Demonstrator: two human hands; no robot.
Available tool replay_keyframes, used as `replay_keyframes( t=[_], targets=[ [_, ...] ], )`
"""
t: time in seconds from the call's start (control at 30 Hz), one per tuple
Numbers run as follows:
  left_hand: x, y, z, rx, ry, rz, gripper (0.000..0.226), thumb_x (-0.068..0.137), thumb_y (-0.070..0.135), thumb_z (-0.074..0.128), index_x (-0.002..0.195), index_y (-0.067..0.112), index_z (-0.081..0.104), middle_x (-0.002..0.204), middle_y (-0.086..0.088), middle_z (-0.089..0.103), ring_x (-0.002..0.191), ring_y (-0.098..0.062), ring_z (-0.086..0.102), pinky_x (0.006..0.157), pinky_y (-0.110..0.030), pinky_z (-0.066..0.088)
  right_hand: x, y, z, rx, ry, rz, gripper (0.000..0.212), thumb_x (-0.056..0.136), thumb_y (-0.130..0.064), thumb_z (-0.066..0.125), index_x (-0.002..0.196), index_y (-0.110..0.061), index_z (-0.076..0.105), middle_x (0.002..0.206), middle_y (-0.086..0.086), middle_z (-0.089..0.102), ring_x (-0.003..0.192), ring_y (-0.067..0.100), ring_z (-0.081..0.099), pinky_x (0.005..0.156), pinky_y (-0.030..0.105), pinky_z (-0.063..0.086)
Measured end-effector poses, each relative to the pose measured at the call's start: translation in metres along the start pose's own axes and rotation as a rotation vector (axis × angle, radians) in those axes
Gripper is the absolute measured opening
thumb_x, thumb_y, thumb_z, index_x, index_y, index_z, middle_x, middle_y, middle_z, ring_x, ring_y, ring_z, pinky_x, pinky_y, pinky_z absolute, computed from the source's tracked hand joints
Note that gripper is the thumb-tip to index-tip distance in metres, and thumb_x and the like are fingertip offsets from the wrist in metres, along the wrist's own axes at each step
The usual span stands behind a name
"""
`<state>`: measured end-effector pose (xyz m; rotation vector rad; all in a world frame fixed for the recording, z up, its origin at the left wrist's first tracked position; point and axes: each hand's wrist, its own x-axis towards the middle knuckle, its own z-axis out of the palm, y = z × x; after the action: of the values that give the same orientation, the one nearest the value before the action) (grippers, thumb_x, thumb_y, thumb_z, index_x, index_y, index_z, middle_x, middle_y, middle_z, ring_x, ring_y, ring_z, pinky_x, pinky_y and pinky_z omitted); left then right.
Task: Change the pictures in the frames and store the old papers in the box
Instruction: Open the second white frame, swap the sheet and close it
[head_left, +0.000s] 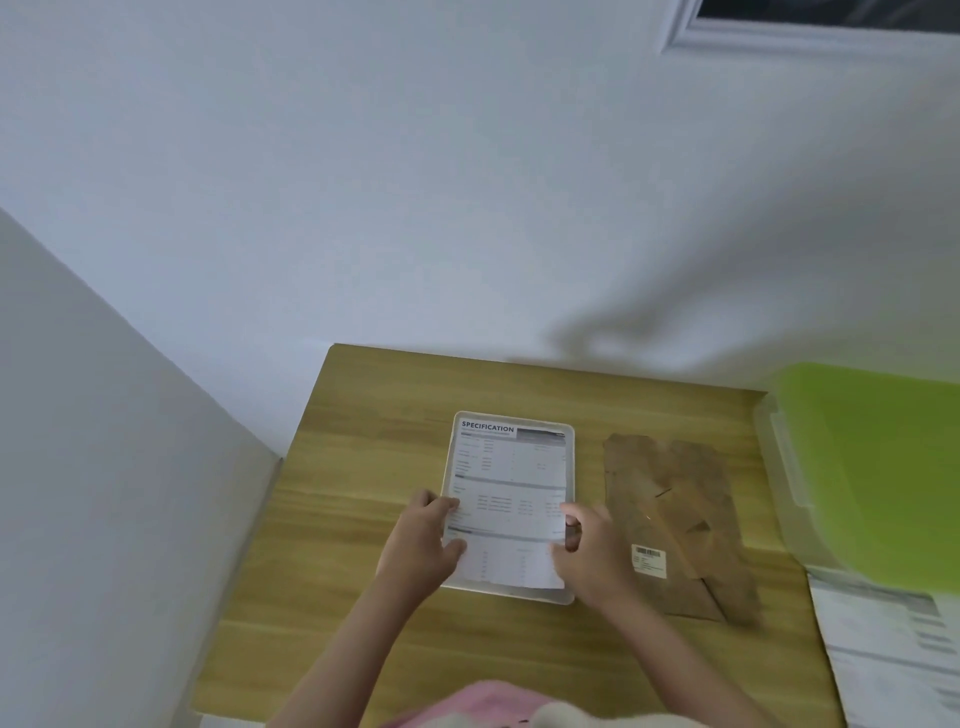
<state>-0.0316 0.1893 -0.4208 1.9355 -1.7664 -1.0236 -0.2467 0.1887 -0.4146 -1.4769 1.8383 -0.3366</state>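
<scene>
both hands hold a printed paper (511, 499) over a frame (569, 597) on the wooden worktop (363, 447): left hand (427, 540) fingers pinching its left edge, right hand (592, 556) fingers its right.

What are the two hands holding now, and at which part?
Both hold the printed sheet lying in the frame: the left hand pinches its left edge and the right hand its right edge, both on the lower half.
</scene>
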Motion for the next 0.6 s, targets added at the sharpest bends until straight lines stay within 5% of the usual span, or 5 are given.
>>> replay_keyframes(
  t=[0.37, 0.6],
  targets=[
    [-0.0042, -0.0039, 0.0003, 0.1, 0.0, 0.014, 0.055, 0.079, 0.025, 0.067, 0.13, 0.013, 0.05, 0.114, 0.006, 0.037, 0.089, -0.011, 0.055, 0.071, -0.021, 0.053, -0.0013, 0.0014, 0.0044, -0.047, 0.005, -0.012, 0.045, 0.078, -0.011, 0.064, 0.122, -0.018, 0.057, 0.096, -0.005, 0.045, 0.081, 0.013, 0.056, 0.073, 0.023, 0.048],
    [-0.0051, -0.0018, 0.0019, 0.127, 0.051, 0.023, 0.053, 0.08, 0.032, 0.066, 0.128, 0.016, 0.051, 0.114, 0.007, 0.038, 0.085, -0.01, 0.053, 0.063, -0.02, 0.05, -0.0013, 0.0018, 0.0004, 0.07, 0.042, 0.007, 0.042, 0.079, -0.009, 0.063, 0.119, -0.016, 0.058, 0.102, -0.002, 0.046, 0.08, 0.015, 0.059, 0.077, 0.029, 0.053]
  ],
)
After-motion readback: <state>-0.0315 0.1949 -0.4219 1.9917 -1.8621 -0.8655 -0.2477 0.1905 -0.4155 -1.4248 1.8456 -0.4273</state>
